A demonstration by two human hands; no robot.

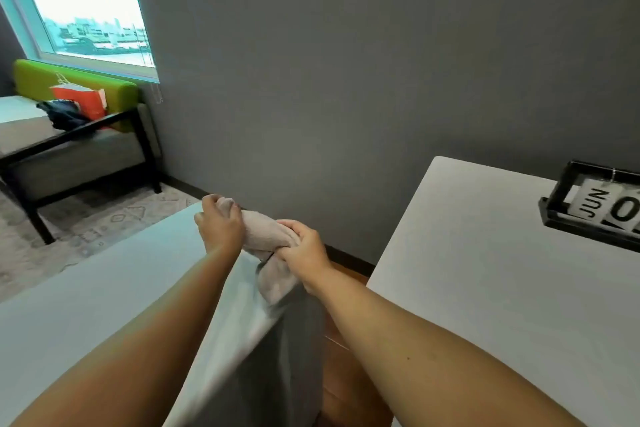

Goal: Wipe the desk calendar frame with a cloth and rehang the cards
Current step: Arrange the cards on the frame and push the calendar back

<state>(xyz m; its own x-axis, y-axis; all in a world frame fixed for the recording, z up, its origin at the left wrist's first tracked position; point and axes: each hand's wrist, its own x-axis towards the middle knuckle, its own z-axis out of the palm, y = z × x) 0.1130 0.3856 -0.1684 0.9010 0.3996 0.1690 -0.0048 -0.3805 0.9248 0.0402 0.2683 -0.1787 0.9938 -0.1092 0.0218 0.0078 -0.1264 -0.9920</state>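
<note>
Both hands, left hand (220,224) and right hand (304,246), are gripping the rolled beige terry cloth (265,230); black-framed desk calendar (595,204) is standing unwiped, cards hanging.

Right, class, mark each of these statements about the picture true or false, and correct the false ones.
1. The left grip and the right grip both hold the cloth. True.
2. The calendar stands on the floor. False: it stands on the white table.
3. A card hanging in the calendar reads JUN. True.
4. The cloth is pressed against the calendar. False: the cloth is held well to the left of the table and touches nothing on it.
</note>
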